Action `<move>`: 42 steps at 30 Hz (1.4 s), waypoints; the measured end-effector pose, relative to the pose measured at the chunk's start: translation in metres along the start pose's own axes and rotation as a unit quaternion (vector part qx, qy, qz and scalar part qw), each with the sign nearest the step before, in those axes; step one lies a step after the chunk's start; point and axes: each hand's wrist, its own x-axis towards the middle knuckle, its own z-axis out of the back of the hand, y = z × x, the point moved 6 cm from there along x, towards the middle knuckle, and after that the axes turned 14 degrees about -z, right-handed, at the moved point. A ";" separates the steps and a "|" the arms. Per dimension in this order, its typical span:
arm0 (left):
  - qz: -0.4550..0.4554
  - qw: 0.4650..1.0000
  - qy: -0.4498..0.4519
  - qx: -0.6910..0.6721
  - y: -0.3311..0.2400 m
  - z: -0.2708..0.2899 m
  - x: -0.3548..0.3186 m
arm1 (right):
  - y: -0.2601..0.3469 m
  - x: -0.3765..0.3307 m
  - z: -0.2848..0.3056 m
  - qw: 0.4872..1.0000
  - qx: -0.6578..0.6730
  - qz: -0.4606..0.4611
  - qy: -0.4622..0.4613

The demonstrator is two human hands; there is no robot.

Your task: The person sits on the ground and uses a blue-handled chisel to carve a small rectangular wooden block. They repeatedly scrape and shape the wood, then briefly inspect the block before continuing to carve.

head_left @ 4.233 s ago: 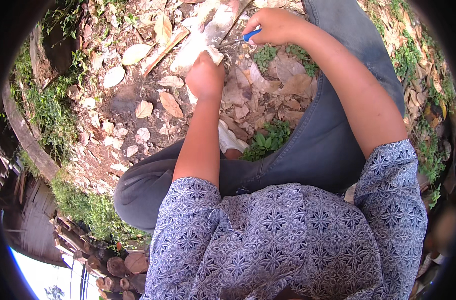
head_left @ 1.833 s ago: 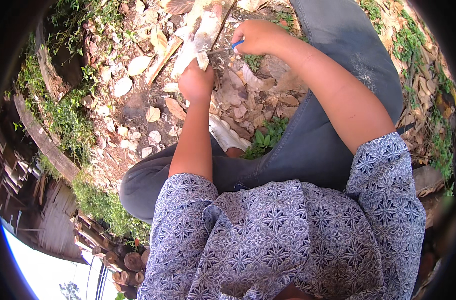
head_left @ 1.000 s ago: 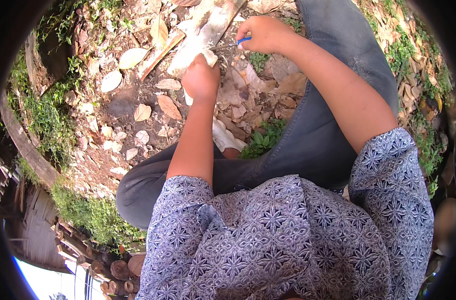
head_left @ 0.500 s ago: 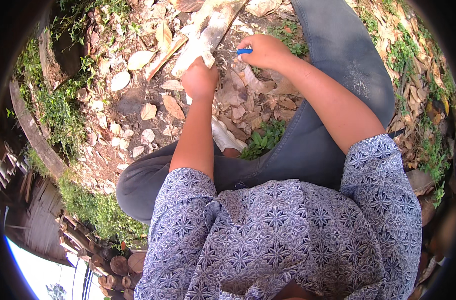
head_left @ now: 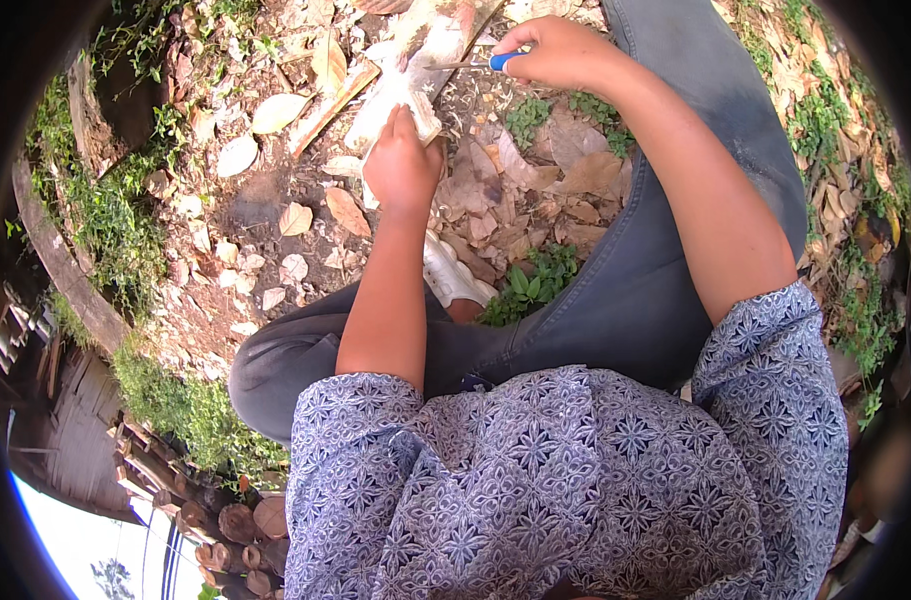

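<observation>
My left hand (head_left: 403,170) is closed around the near end of a pale, rough-cut piece of wood (head_left: 380,112) lying above the leaf-strewn ground. My right hand (head_left: 567,55) grips the blue handle of a tool (head_left: 501,61). Its thin metal shaft points left, across the wood and beyond my left fingers. Whether the tip touches the wood is too small to tell. A larger weathered piece of wood (head_left: 453,40) lies just beyond, running toward the upper edge.
My bent legs in dark trousers (head_left: 690,130) frame the work spot, with a white shoe (head_left: 445,270) between them. Dry leaves (head_left: 275,114) and a split stick (head_left: 335,108) lie to the left. Green plants (head_left: 530,285) grow near my leg. Stacked logs (head_left: 240,525) stand at the lower left.
My right hand has moved up and slightly right with the blue-handled tool, whose metal shaft now shows over the wood. My left hand stays in nearly the same place on the wood.
</observation>
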 end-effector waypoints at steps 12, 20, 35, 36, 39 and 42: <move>0.038 0.998 0.048 0.007 0.046 -0.011 -0.053 | 0.016 -0.027 -0.053 0.995 -0.081 -0.013 0.064; 0.082 0.991 0.101 0.035 0.048 -0.010 -0.035 | 0.015 -0.025 -0.063 0.995 -0.063 -0.026 0.073; 0.096 0.991 0.085 0.042 0.047 -0.016 -0.043 | 0.033 -0.014 -0.068 0.991 -0.097 0.008 0.089; 0.087 0.993 0.068 0.037 0.050 -0.020 -0.045 | 0.036 -0.016 -0.068 0.991 -0.104 0.015 0.087; 0.081 0.995 0.052 0.040 0.051 -0.022 -0.048 | 0.047 -0.022 -0.070 0.988 -0.131 0.014 0.078; 0.096 0.991 0.081 0.033 0.046 -0.020 -0.042 | 0.049 -0.027 -0.079 0.986 -0.154 0.039 0.046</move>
